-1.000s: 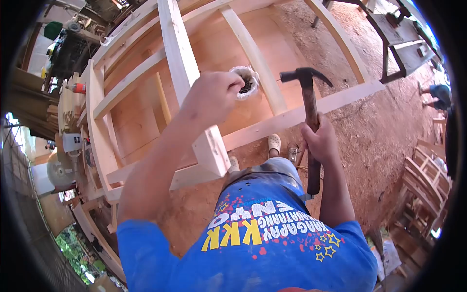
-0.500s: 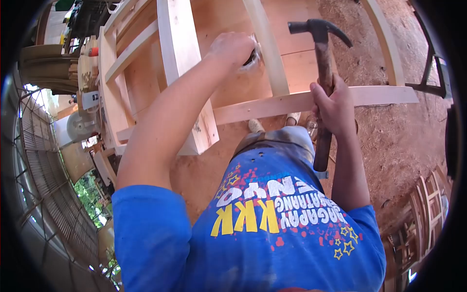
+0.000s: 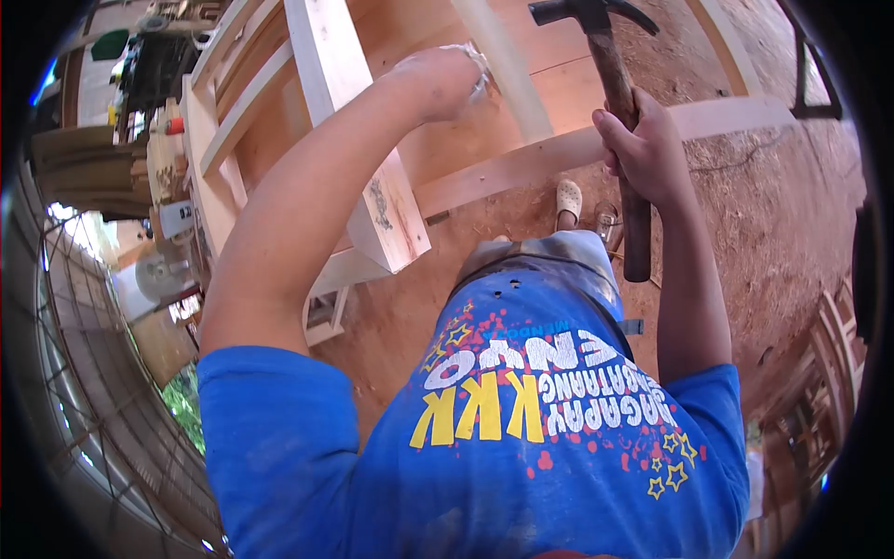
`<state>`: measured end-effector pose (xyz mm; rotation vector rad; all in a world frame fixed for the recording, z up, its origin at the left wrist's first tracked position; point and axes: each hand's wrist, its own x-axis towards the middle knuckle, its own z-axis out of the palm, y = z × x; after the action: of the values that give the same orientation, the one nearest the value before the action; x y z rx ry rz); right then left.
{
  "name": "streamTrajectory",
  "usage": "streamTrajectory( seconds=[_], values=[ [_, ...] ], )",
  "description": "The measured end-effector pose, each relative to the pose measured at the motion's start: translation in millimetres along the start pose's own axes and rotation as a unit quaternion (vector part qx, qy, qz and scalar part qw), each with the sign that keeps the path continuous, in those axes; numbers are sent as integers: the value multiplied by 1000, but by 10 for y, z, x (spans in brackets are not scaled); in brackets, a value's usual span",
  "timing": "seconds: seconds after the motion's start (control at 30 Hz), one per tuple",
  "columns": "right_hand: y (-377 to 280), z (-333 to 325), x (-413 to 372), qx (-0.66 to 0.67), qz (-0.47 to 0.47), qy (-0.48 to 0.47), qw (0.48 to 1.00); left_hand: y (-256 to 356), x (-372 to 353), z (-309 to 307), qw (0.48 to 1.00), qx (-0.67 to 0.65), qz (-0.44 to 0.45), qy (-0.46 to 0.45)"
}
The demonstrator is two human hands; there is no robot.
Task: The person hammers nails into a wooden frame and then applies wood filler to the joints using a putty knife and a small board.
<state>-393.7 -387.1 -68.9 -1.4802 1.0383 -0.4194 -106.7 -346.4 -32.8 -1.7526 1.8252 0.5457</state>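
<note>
My right hand (image 3: 643, 149) is closed around the wooden handle of a claw hammer (image 3: 601, 56), held upright with its dark metal head at the top of the view. My left hand (image 3: 438, 82) is curled over the panel of an unpainted wooden frame (image 3: 335, 56), behind a thick post. Crinkled, see-through whitish plastic (image 3: 480, 70) shows at its fingertips. The fingers themselves are mostly hidden, so what they grip cannot be made out. A long pale rail (image 3: 512, 168) of the frame passes behind the hammer and right hand.
Brown dirt floor (image 3: 736, 224) lies below and to the right. A foot in a pale clog (image 3: 569, 198) is near the rail. Stacked wooden pieces (image 3: 829, 363) stand at right, with a metal grille (image 3: 84, 345) and stacked boards (image 3: 98, 168) at left.
The view has shifted, and the frame sits a little higher in it. The hammer has risen in view, still in my right hand. My left hand stays at the plastic, its fingers now less visible.
</note>
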Motion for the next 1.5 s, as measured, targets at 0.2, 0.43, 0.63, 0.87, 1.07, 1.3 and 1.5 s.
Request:
streamTrajectory(
  seconds=[0.2,0.43,0.63,0.87,1.07,1.3,1.5],
  values=[
    [26,352,-1066,9,13,132,991,-163,-238,-74,993,2,52,103],
    [322,1141,-2397,68,82,246,963,-348,-424,59,952,-107,173,230],
    [620,1464,-3343,32,164,271,948,-4,-1309,330,901,-286,253,206],
    [775,1399,-3274,45,129,223,965,275,-1952,532,908,-383,123,118],
    [753,1184,-2787,33,31,114,992,415,-2030,536,959,-261,56,97],
    [980,1138,-2556,151,19,-10,988,465,-1941,517,982,-181,25,52],
    [1101,1155,-2562,344,112,-105,927,514,-1923,410,991,-120,42,36]
  ],
)
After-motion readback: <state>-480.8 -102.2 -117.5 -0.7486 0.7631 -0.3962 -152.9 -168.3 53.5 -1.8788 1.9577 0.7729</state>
